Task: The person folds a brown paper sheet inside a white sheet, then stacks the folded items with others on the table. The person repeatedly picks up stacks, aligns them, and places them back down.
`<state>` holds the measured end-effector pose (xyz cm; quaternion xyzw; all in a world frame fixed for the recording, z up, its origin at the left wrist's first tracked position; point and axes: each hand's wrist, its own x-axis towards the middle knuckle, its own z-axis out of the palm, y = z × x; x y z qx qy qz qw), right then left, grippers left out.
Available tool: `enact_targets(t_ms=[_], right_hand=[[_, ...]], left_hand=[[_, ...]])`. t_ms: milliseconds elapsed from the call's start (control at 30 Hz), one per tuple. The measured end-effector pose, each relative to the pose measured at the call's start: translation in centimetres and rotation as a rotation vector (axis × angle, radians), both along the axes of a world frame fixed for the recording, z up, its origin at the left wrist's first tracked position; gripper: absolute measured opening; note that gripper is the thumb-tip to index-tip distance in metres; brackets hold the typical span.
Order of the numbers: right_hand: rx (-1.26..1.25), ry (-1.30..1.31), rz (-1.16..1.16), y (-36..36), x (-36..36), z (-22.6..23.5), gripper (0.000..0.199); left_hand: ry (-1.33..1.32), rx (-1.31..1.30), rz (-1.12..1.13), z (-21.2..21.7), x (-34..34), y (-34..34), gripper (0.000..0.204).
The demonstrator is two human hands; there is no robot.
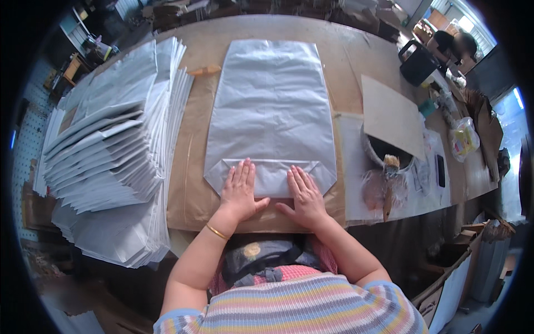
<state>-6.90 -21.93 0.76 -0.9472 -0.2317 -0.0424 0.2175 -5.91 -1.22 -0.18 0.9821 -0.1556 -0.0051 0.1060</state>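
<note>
A large white paper sack [272, 100] lies flat before me, its near end folded over into a band with slanted corners. My left hand [240, 192] presses on the left part of that folded end, fingers stretched out and pointing away from me. On the right part rests my right hand [302, 195], also flat with its fingers extended. Both thumbs point inward, apart from each other, near the sack's front edge. Neither hand grips anything. Beneath the sack is a brown paper sheet [192, 167].
Many white sacks form a tall stack [105, 161] on the left. To the right, a board [392, 114] partly covers a round container, with a brush [388, 186] against it. A phone [440, 170] and a black jug [417, 62] lie farther right. Another person [456, 47] bends at the far right.
</note>
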Motion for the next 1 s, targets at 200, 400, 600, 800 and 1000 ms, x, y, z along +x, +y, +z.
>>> enact_targets(t_ms=[200,400,600,800,1000], right_hand=[[-0.016,-0.011,-0.177,-5.8,-5.3,0.2,0.069],[-0.162,-0.027,-0.145,-7.1,-5.8,-1.3,0.071],[-0.197,-0.016,0.03,-8.3,-3.6,-0.6,0.071],[-0.244,0.016,0.114,-11.1,-2.6,1.4,0.071],[-0.263,0.143,0.153,-11.4,-1.1,1.1,0.074]], left_hand=[[-0.148,0.075,0.224,-0.2,-5.8,7.4,0.081],[-0.18,0.073,0.216,-1.8,-7.4,10.6,0.074],[-0.165,0.11,0.159,-1.3,-6.1,11.2,0.078],[-0.184,0.05,0.054,0.9,-5.0,12.1,0.073],[-0.075,0.051,0.082,-0.7,-4.8,12.4,0.068]])
